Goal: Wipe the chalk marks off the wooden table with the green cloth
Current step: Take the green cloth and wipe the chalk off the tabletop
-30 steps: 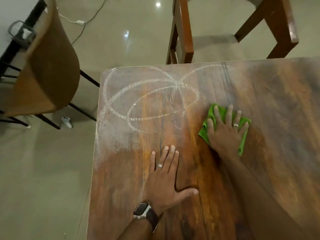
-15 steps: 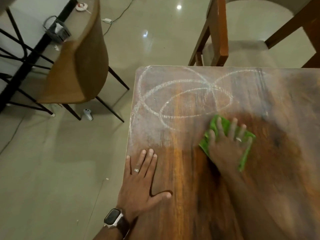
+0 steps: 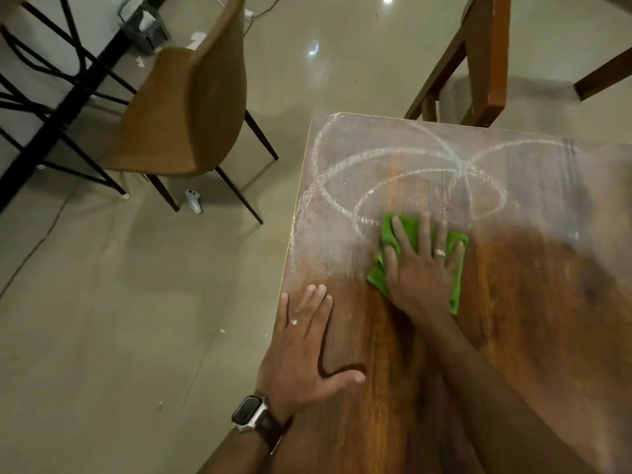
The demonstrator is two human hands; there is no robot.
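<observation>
Flat and spread, the right hand [image 3: 422,268] presses the green cloth [image 3: 456,268] against the wooden worktop [image 3: 513,336], its fingers straight and a ring on one of them. The cloth lies folded under the palm, showing at both sides of the hand and past the fingertips, and its far edge touches the lower curve of the chalk marks [image 3: 393,159]. These white loops cross the worktop beyond the cloth, reaching to the far left corner; a pale chalky haze covers the wood around them, while the wood nearer than the cloth looks dark and bare of chalk.

Near the cloth, toward the worktop's left edge, the left hand [image 3: 304,347] rests palm down with straight fingers and the thumb spread out, holding nothing. It wears a ring, and a watch [image 3: 249,413] sits on its wrist.

Beyond the worktop's far edge stands a wooden chair [image 3: 485,56]. Left of the worktop, on the floor, stands a tan chair [image 3: 184,107] with black legs, and a small white controller [image 3: 194,201] lies beneath it. Farther off, a wire basket [image 3: 145,23] stands on the floor; its contents are too small to tell.
</observation>
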